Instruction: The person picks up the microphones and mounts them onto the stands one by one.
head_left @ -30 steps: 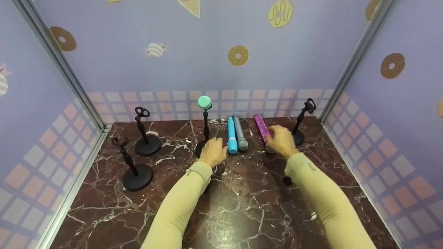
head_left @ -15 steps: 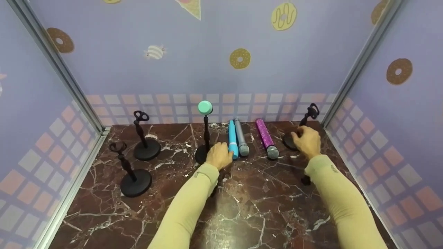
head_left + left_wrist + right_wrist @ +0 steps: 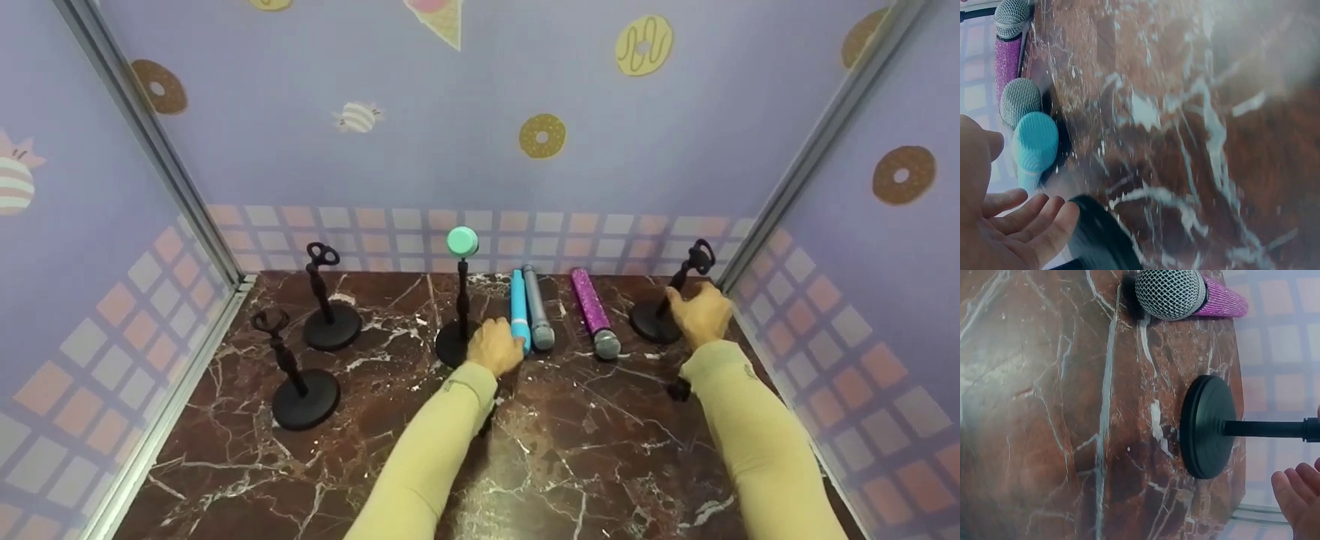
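In the head view my right hand (image 3: 703, 313) is at the black microphone stand (image 3: 679, 281) on the far right. Its thumb and fingers lie on either side of the pole (image 3: 1264, 429) in the right wrist view, the fingers extended and apart from it. My left hand (image 3: 496, 347) has its fingers loosely bent, between the blue microphone (image 3: 519, 307) and the round base (image 3: 1100, 236) of the middle stand. That stand (image 3: 463, 300) carries a mint-green-headed microphone (image 3: 463, 241). A grey microphone (image 3: 537, 307) lies against the blue one. Right of these lies a glittery purple microphone (image 3: 592, 304).
Two more black stands, a rear one (image 3: 321, 296) and a front one (image 3: 289, 367), hold no microphones at the left. Patterned purple panels (image 3: 420, 150) enclose the dark marbled tabletop (image 3: 420, 420) at the back and both sides.
My right hand has moved right, from over the purple microphone to the right-hand stand, uncovering the microphone's silver head. The left hand has shifted slightly toward the blue microphone. The head view has shifted a little.
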Tool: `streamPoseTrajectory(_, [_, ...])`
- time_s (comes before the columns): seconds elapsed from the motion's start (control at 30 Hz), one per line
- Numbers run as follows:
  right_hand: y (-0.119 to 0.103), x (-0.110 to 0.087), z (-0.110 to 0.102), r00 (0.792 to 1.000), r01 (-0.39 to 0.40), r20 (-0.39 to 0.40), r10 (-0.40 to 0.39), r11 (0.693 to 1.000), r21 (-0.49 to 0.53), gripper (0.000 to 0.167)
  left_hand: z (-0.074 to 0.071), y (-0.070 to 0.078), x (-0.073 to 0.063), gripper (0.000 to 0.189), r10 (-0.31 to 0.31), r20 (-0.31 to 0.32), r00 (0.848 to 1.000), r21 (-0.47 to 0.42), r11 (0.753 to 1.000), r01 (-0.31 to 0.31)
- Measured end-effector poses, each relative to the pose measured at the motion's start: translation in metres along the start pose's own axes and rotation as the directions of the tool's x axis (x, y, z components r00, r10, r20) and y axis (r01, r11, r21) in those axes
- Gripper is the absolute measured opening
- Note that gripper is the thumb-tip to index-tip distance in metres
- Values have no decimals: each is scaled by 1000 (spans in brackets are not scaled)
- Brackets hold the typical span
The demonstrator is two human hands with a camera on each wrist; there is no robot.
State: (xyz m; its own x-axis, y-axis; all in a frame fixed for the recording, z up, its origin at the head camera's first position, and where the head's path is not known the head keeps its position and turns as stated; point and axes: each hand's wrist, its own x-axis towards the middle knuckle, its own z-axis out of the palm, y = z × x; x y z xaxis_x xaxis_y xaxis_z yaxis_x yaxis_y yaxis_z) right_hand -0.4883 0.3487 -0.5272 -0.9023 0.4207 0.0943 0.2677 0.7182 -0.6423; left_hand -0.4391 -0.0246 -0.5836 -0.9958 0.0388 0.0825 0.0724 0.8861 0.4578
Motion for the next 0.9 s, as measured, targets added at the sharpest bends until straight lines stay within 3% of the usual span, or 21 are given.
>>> streamPoseTrajectory(0.07, [1,0,1,1000,-17,2,17,1000,19,75,19,-4,9,53,3,-41,999,10,1000,-3])
streamPoseTrajectory(0.2, [7,2,2,1000,-28,2,28,999,44,75,32,1,10,52,3,-77,997,-11,1000,-4])
streamPoseTrajectory(0.3, [13,3,2,999,-41,10,40,999,36,72,17,17,-5,56,-34,-5,999,-72,997,34])
streamPoseTrajectory(0.37, [16,4,2,999,-42,15,41,999,28,69,14,23,-9,58,-53,26,998,-86,995,55])
streamPoseTrajectory(0.67, [7,11,5,1000,-21,-15,22,997,71,53,9,29,-4,51,-130,3,992,-63,990,130])
streamPoseTrajectory(0.9, [-1,19,14,998,30,-48,-28,998,50,47,12,25,0,41,-198,-27,980,-90,977,194])
